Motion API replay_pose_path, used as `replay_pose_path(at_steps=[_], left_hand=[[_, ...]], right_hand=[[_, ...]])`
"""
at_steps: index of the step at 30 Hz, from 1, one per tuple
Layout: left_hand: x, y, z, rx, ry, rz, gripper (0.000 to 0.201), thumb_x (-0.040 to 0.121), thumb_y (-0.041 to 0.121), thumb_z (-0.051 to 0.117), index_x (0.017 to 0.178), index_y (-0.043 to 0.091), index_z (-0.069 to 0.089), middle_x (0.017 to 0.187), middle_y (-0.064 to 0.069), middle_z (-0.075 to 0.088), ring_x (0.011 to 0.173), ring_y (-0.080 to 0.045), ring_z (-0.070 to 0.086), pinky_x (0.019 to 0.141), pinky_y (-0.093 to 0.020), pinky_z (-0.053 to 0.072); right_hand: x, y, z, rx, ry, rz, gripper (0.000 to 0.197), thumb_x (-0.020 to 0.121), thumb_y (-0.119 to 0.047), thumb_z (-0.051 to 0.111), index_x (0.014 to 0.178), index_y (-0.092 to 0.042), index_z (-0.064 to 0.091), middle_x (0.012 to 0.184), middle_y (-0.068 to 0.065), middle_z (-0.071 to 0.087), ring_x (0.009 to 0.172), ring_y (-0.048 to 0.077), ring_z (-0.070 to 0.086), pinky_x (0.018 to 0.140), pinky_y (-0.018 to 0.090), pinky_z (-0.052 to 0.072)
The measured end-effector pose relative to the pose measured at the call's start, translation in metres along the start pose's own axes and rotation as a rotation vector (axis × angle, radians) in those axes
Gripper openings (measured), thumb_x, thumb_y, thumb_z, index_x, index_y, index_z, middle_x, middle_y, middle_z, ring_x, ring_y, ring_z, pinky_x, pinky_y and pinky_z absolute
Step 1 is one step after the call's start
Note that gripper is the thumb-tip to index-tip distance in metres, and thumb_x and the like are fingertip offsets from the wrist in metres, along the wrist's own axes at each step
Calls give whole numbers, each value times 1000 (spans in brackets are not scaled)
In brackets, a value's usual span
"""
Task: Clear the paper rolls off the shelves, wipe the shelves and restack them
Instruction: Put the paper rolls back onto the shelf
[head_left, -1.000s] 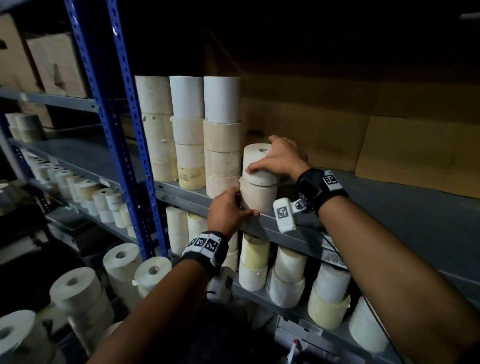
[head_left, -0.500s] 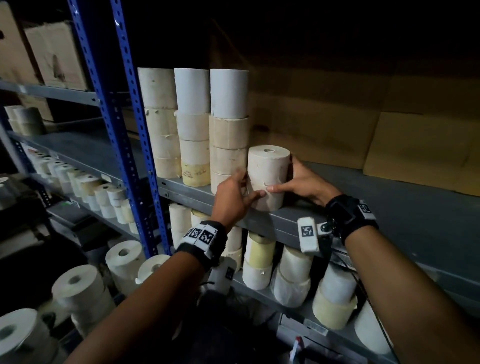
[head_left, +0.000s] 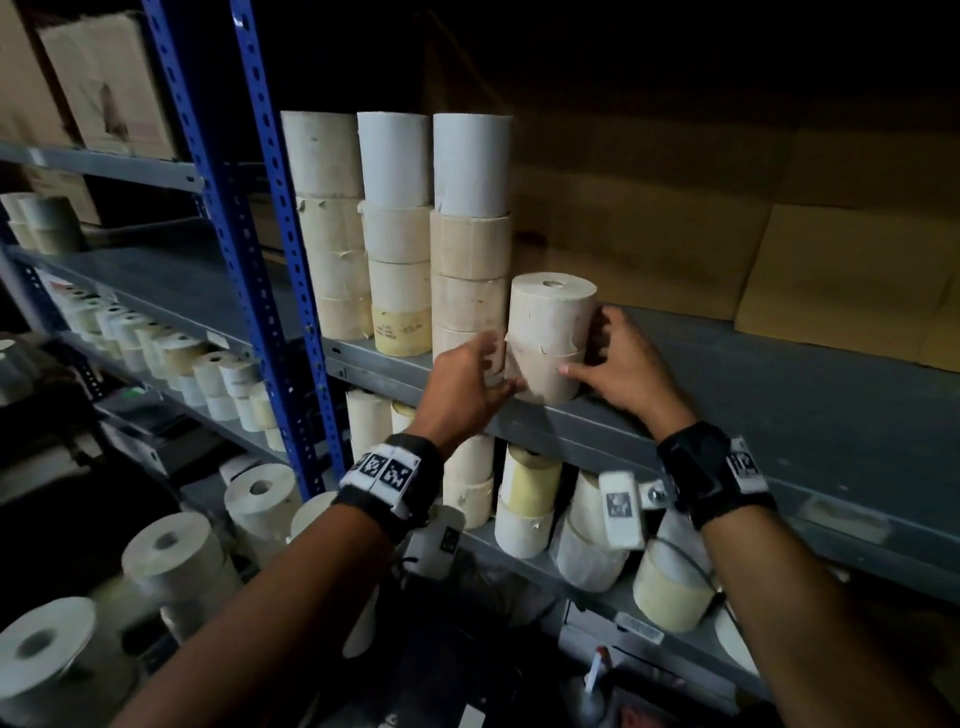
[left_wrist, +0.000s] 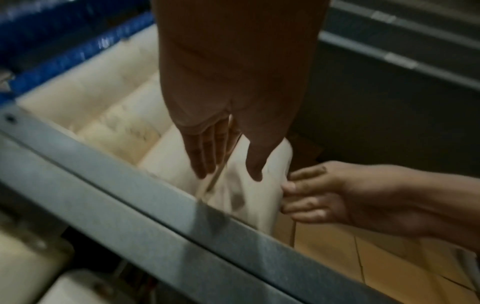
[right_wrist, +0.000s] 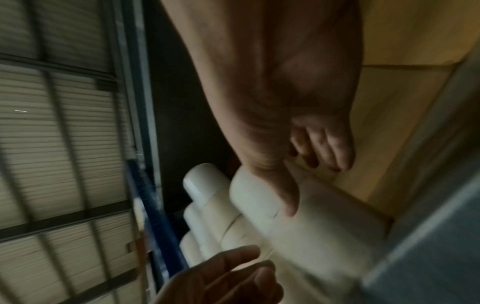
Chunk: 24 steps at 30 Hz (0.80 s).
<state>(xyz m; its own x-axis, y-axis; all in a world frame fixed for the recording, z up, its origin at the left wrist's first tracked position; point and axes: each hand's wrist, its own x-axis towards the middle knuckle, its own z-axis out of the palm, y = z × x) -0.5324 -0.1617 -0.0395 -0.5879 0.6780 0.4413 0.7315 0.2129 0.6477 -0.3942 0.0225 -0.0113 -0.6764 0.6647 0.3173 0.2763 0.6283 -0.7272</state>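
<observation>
At the front edge of the grey shelf (head_left: 753, 395), the left hand (head_left: 462, 384) and right hand (head_left: 623, 369) are flanking a short two-roll stack (head_left: 550, 338), fingers relaxed and spread wide. Right fingertips are touching its side; left fingers are hovering just beside it. Behind stand taller roll stacks (head_left: 395, 228).
</observation>
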Motion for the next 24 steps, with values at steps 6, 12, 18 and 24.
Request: replay_pose_path(at_steps=[6,12,18,24], left_hand=[[-110,-58,-37,230,-91,-91,47,88,45,80,128,27,67,118,3,73,101,-18,71,82,-38,59],[-232,-131,-54,409,-256,-409,45,90,51,73,130,34,61,121,3,70,105,-25,69,81,-42,57],[-270,-183,-77,505,-230,-561,42,91,47,69,129,33,59,125,1,63,113,-29,65,83,-44,57],[-288,-260,-58,517,-371,-771,77,85,57,72,148,23,42,140,-12,47,134,-40,48,102,-52,49]], right_hand=[[-125,23,81,11,45,-126,50,75,-20,92,116,-23,63,104,-5,69,82,11,67,73,17,50],[-219,56,201,-29,-559,102,48,79,-24,91,119,-24,64,113,-3,68,80,-1,61,65,9,48],[-231,33,261,-101,-706,15,54,77,-30,92,123,-23,64,111,-5,66,85,12,65,81,34,59],[-232,11,315,-190,-865,-53,58,81,-30,89,130,-22,58,125,1,61,112,19,62,94,44,56]])
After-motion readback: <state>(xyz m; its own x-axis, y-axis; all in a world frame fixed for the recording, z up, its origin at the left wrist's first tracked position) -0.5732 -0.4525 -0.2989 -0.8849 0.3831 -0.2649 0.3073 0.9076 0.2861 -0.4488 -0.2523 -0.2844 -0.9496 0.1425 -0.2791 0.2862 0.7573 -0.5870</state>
